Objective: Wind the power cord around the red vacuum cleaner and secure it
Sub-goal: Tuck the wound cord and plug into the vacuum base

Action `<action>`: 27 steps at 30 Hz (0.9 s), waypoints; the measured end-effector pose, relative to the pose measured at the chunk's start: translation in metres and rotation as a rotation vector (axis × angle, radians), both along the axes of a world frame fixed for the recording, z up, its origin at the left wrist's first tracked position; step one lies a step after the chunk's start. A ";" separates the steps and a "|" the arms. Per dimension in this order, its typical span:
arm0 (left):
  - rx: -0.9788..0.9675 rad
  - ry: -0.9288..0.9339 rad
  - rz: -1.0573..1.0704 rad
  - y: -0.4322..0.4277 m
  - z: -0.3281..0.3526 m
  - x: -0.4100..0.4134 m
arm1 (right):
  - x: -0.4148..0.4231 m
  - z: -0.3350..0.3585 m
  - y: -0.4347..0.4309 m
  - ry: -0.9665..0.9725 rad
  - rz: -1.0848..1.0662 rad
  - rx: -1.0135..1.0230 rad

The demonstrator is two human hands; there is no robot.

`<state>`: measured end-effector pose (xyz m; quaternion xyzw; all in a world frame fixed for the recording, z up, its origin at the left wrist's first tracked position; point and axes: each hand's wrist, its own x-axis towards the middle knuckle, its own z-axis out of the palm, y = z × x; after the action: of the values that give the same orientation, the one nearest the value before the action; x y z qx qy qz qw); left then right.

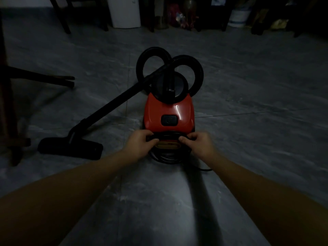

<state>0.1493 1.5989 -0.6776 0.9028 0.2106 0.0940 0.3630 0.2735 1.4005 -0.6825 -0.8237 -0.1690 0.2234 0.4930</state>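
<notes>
Spreading across the whole view, a grey tiled floor (248, 121) lies in dim light, with a white bin (126, 13) among dark furniture at twelve o'clock. The red vacuum cleaner (168, 110) sits on the floor at the centre, its rear end toward the person. Its black hose (154, 61) curls in two loops at the twelve o'clock end, and the wand (110, 102) slants off toward eight o'clock down to the floor head (71, 147). The power cord (166, 158) is bunched in several loops at the six o'clock end of the body, low against the floor, and a short tail trails off toward four o'clock. The left hand (140, 142) grips the cord at the nine o'clock side of that rear end, fingers and thumb curled round a black strand. The right hand (200, 142) pinches the same strand at the three o'clock side. Between them the strand runs across the back, below the black switch (169, 120).

Winding looks nearly finished, and the step in hand appears to be seating the upper turn. The next move probably calls for drawing in the loose tail with the loops held tight, then tucking or clipping the plug end. The plug itself cannot be made out.
</notes>
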 end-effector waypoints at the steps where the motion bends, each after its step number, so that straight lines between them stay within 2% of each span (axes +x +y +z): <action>1: -0.010 0.002 -0.005 0.001 -0.001 -0.001 | -0.002 0.000 -0.002 0.001 0.004 0.008; 7: -0.118 0.015 0.001 0.007 -0.005 -0.004 | -0.016 -0.003 -0.002 -0.161 0.011 0.001; 11: -0.237 0.065 0.018 0.014 -0.002 -0.004 | -0.024 -0.007 -0.001 -0.201 -0.026 -0.013; 21: -0.341 0.148 0.050 0.019 0.004 -0.004 | -0.026 0.000 -0.001 -0.270 0.034 -0.102; 27: -0.401 0.119 0.089 0.017 0.000 -0.007 | -0.027 0.001 0.000 -0.359 0.067 -0.137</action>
<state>0.1420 1.6158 -0.6777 0.8062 0.2860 0.0130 0.5178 0.2461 1.4007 -0.6813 -0.8758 -0.2662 0.1002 0.3900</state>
